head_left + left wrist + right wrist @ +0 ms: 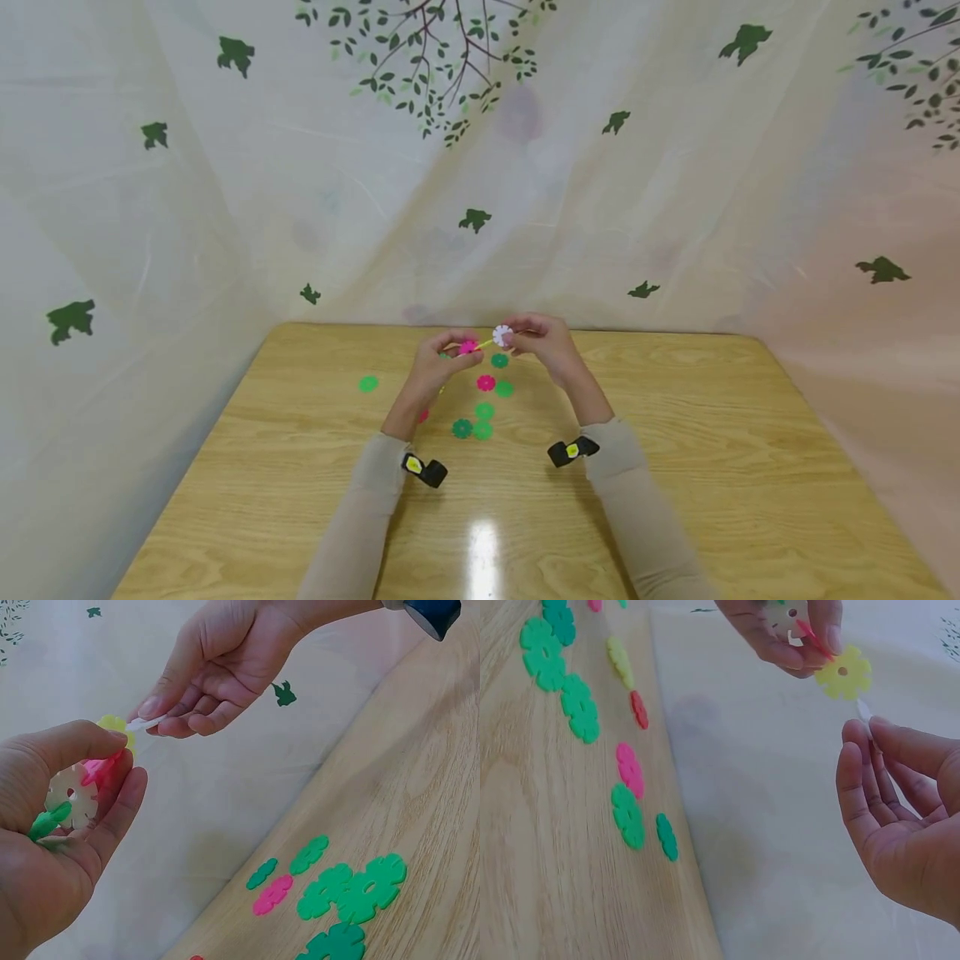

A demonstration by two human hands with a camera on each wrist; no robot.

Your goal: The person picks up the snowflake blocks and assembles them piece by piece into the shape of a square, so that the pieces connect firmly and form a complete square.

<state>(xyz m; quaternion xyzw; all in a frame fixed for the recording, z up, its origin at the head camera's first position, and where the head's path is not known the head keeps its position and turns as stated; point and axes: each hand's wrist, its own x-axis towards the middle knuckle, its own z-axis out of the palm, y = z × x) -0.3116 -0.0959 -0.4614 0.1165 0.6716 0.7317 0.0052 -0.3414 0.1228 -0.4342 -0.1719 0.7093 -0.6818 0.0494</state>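
My left hand (pixel 437 367) grips a short chain of flower-shaped interlocking plastic discs. In the left wrist view the chain has a green disc (pixel 49 822), a white disc (pixel 81 811), a pink disc (pixel 99 769) and a yellow disc (pixel 112 722) at its outer end. Between thumb and fingertips, my right hand (pixel 551 343) pinches another white disc (pixel 502 336). That disc's edge meets the rim of the yellow disc, seen face-on in the right wrist view; whether their slots interlock I cannot tell. Fingers partly cover the chain. Both hands are raised above the table's far part.
Several loose discs lie on the wooden table (pixel 675 467) below the hands, among them a pink disc (pixel 486 382) and a dark green disc (pixel 462 428). Farther left lies a light green disc (pixel 368 383). A leaf-printed curtain (pixel 375 233) hangs behind the table.
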